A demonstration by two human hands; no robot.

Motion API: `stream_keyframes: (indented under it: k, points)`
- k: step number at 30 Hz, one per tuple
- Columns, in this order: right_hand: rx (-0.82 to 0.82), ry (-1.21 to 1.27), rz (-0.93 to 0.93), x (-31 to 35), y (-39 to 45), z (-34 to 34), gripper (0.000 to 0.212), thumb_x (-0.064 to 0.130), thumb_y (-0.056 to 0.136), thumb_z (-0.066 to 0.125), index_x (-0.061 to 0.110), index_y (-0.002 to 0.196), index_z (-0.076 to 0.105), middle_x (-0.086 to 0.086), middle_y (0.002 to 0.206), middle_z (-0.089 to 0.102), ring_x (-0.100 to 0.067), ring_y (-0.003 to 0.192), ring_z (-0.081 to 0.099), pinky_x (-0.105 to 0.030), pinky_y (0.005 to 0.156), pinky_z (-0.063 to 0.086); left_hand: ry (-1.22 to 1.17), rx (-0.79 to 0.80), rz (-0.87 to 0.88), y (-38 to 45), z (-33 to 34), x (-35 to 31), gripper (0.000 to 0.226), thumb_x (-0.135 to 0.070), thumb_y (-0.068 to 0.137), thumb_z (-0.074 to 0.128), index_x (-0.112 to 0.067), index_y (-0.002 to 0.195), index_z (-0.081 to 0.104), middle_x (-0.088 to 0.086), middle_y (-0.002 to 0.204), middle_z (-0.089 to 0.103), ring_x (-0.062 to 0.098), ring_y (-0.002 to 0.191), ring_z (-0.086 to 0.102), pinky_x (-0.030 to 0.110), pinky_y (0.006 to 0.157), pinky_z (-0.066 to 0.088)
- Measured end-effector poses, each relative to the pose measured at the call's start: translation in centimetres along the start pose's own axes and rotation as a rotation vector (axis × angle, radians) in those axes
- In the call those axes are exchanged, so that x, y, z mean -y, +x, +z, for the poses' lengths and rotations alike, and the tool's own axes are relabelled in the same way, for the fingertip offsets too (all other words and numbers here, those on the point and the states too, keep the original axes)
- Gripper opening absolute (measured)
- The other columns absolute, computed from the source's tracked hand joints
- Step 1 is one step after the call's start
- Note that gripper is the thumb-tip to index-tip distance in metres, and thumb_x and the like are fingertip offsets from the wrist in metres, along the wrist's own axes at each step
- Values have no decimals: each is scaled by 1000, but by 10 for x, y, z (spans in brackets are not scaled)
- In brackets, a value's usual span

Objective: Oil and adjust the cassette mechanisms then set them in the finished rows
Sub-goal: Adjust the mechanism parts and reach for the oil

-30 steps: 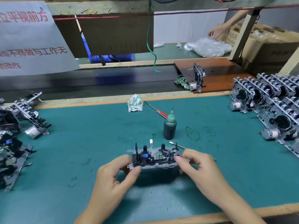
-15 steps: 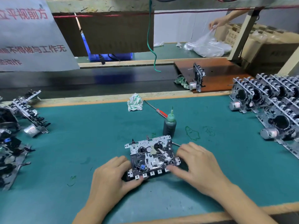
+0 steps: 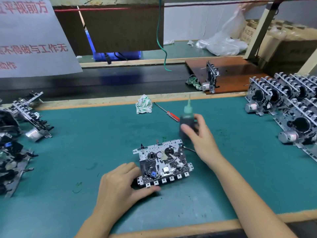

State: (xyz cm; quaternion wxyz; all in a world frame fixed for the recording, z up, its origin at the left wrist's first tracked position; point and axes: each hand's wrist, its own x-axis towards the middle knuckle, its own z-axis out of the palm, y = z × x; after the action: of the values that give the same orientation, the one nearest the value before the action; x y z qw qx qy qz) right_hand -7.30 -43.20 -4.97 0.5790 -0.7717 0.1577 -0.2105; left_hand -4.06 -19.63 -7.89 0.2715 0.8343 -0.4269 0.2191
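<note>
The right hand (image 3: pixel 199 134) curls its thumb and fingers round the dark oil bottle (image 3: pixel 187 122), which stands upright with its pale green nozzle pointing up; the picture is blurred here, so whether the bottle's base touches the mat cannot be told. The left hand (image 3: pixel 123 184) holds the near left corner of a cassette mechanism (image 3: pixel 163 162), thumb pressed along its front edge under the row of small square tabs, fingers bent against its left side. The mechanism lies flat on the green mat (image 3: pixel 85 143), face up, with its two reel hubs toward the far edge. A thin metal rod (image 3: pixel 188 148) pokes out from beside its far right corner, under the right wrist.

Beyond the bottle a red-handled screwdriver (image 3: pixel 169 112) lies on the mat, and just left of it a crumpled white-and-green rag (image 3: pixel 143 104). At the right edge of the mat the finished rows (image 3: pixel 283 103) of mechanisms stand on edge, packed closely, their small silver motors facing the middle. At the left edge a loose pile of mechanisms (image 3: pixel 18 127) lies tumbled. Past the mat's wooden border, a single mechanism (image 3: pixel 211 78) stands upright on a brown board (image 3: pixel 240 73), with another rag beside it. A green cord (image 3: pixel 161 36) hangs from above. In the far right corner another person's hand (image 3: pixel 243 6) lifts a clear plastic bag (image 3: pixel 223 40) beside cardboard boxes.
</note>
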Motion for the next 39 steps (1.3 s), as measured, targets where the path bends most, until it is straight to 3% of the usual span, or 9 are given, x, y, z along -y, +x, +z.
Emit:
stream_keyframes:
  k: [4, 7, 10, 12, 17, 24, 30, 36, 39]
  points:
    - [-202, 217, -99, 18, -19, -13, 13, 33, 85, 60, 32, 98, 55, 11, 63, 60, -4, 53, 51, -15, 50, 43, 1, 8, -13, 0, -1, 0, 66, -76, 77, 47, -14, 55, 48, -4, 54, 40, 9, 51, 34, 27, 42, 31]
    - [-220, 346, 0, 17, -41, -14, 31, 25, 67, 79, 24, 92, 60, 8, 68, 64, -7, 55, 52, -16, 53, 43, -13, 7, -24, 0, -1, 0, 64, -75, 76, 49, -14, 55, 47, -4, 54, 38, 10, 53, 32, 27, 41, 30]
    - [-261, 824, 143, 16, -51, -11, 26, 21, 67, 66, 12, 91, 61, 4, 74, 67, -3, 57, 58, -14, 51, 45, -11, 16, -26, 0, 0, 1, 64, -74, 77, 49, -13, 56, 48, -4, 54, 38, 12, 55, 33, 29, 45, 30]
    - [-331, 963, 185, 18, -54, -12, 23, 32, 70, 61, 13, 83, 60, 5, 65, 63, -2, 48, 53, -14, 41, 40, -5, 21, -29, 0, 0, 1, 64, -74, 76, 49, -13, 57, 49, -4, 54, 39, 12, 55, 34, 29, 46, 31]
    - [-349, 850, 134, 22, -61, -3, 24, 43, 81, 59, 27, 65, 66, 9, 56, 53, -6, 43, 50, -11, 36, 31, 5, 37, -34, 0, 0, 1, 63, -72, 77, 50, -12, 57, 49, -3, 54, 39, 13, 54, 33, 30, 44, 31]
    - [-273, 572, 41, 22, -69, 6, 16, 49, 65, 58, 36, 67, 66, 13, 57, 57, -1, 49, 52, -13, 39, 35, 3, 34, -24, 0, -1, 0, 65, -73, 80, 48, -11, 59, 50, -2, 55, 40, 13, 52, 33, 30, 40, 33]
    - [-265, 502, 12, 23, -69, 8, 15, 46, 65, 59, 33, 65, 68, 10, 55, 59, -1, 46, 50, -12, 37, 34, 5, 35, -19, -1, -1, 0, 65, -72, 80, 47, -11, 58, 49, -2, 55, 39, 13, 52, 32, 31, 40, 33]
    - [-250, 496, 4, 21, -72, 9, 28, 44, 65, 62, 17, 72, 59, 10, 58, 61, -2, 49, 54, -12, 39, 37, 15, 38, -21, 0, 0, 0, 63, -70, 78, 50, -10, 57, 49, -2, 54, 39, 14, 52, 33, 29, 41, 31]
    - [-231, 515, -8, 21, -72, 9, 23, 43, 65, 62, 20, 70, 61, 11, 60, 62, 0, 52, 56, -12, 40, 39, 16, 38, -21, -1, 0, 0, 65, -71, 79, 48, -10, 58, 49, -2, 55, 40, 13, 52, 33, 29, 42, 32]
